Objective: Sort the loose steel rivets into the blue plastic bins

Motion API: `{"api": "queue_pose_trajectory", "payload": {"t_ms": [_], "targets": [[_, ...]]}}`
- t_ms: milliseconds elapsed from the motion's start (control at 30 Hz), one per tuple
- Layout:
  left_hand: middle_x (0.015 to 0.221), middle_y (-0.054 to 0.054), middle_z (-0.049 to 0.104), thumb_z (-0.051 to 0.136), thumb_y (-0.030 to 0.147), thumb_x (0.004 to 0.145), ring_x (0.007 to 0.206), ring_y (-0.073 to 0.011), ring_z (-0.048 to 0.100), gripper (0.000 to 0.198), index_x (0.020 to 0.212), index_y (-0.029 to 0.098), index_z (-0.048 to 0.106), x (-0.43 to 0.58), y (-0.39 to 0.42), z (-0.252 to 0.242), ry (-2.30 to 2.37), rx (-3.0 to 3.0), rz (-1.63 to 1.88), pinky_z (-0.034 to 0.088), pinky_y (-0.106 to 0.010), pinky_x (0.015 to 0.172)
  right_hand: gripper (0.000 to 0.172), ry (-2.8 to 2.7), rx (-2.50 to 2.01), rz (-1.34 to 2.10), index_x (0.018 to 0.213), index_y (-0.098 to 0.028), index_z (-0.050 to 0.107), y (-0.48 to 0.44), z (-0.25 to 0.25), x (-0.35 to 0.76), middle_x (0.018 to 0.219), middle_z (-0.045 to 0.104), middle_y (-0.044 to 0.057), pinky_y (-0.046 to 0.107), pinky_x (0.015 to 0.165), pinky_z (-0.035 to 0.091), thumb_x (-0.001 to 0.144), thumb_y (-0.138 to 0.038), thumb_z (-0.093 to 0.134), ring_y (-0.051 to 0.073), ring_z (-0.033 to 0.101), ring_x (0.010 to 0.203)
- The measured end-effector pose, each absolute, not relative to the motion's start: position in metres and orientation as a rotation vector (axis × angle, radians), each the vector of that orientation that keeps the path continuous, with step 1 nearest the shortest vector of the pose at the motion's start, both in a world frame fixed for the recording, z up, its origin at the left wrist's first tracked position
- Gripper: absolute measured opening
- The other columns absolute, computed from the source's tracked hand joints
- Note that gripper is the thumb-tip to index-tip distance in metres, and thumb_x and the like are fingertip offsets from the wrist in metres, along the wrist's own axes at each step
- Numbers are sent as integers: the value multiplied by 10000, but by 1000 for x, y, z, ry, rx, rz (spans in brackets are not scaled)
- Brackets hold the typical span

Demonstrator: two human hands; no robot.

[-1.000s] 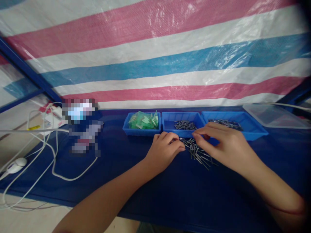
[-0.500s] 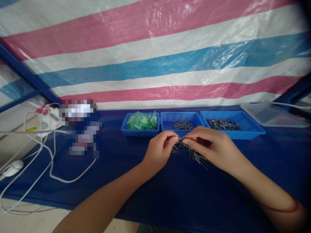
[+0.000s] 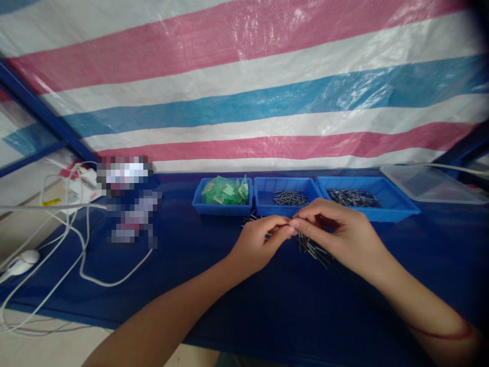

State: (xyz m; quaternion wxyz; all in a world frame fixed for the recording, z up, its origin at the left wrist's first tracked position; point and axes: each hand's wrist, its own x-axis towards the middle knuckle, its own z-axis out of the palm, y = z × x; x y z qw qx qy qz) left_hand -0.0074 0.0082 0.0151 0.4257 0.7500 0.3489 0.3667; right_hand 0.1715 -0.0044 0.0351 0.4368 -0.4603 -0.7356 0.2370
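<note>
In the head view, my left hand [image 3: 262, 242] and my right hand [image 3: 340, 232] meet fingertip to fingertip above the dark blue table [image 3: 244, 306]. Each is closed in a pinch. Their fingertips cover the thin metal rod that showed between them a moment ago. Below and behind the hands lies a loose pile of thin dark metal rods [image 3: 313, 251], partly hidden by the fingers. Just beyond stands a blue bin [image 3: 263, 196] with more such rods in it. To its right is a wider blue bin [image 3: 397, 204] holding many short dark metal pieces.
A smaller blue bin [image 3: 198, 203] on the left holds green plastic packets [image 3: 225, 189]. A clear plastic lid [image 3: 431, 186] lies at the back right. White cables [image 3: 86, 255] and a white mouse [image 3: 25, 262] occupy the left side. A striped tarp [image 3: 244, 112] hangs behind.
My left hand has moved slightly right and down, so the two sets of fingertips now touch. The rod seen between them is now hidden. More rods show behind my left hand.
</note>
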Motion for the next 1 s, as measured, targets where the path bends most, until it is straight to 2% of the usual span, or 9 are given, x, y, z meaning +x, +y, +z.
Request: {"api": "queue_pose_trajectory", "payload": {"t_ms": [300,533,667,800,900,1000], "targets": [[878,-30,662,597,362,839,781,-128,612,220,917,157,606,-8,11,11,942,1779,1017,467,-224,734,90,-1874,-1087,584,848,-217,661,-6,38,173,714,572,6,269,548,393,838,-293,614,121,512,628],[855,-27,648,547,359,869,756,-123,597,229,954,156,614,-10,11,15,982,1778,1042,458,-227,708,151,-1959,-1146,593,803,-215,659,1,40,183,749,625,18,279,596,412,848,-339,585,137,548,665],[874,-32,650,537,358,881,783,-130,598,282,1075,166,603,-12,12,14,973,1996,986,456,-247,742,196,-1828,-1319,305,782,-196,659,12,42,208,750,655,32,270,603,408,833,-370,585,138,554,654],[1012,-61,649,504,361,902,964,-184,560,267,1057,197,647,-14,12,11,906,2443,799,403,-327,871,245,-1557,-1701,-119,801,-177,683,26,39,251,738,685,55,277,593,419,776,-409,609,169,605,635],[1142,-53,617,475,400,913,1057,-218,504,299,1111,248,641,-14,9,8,904,2681,635,366,-362,860,271,-1499,-1940,-279,786,-185,701,35,32,282,712,694,70,301,569,403,754,-431,590,234,643,672],[1198,-37,592,456,434,917,1077,-223,477,322,1144,277,622,-13,7,3,922,2787,526,341,-372,836,338,-1520,-2124,-452,823,-195,716,42,23,299,659,679,84,315,516,362,750,-485,559,268,624,631]]}}
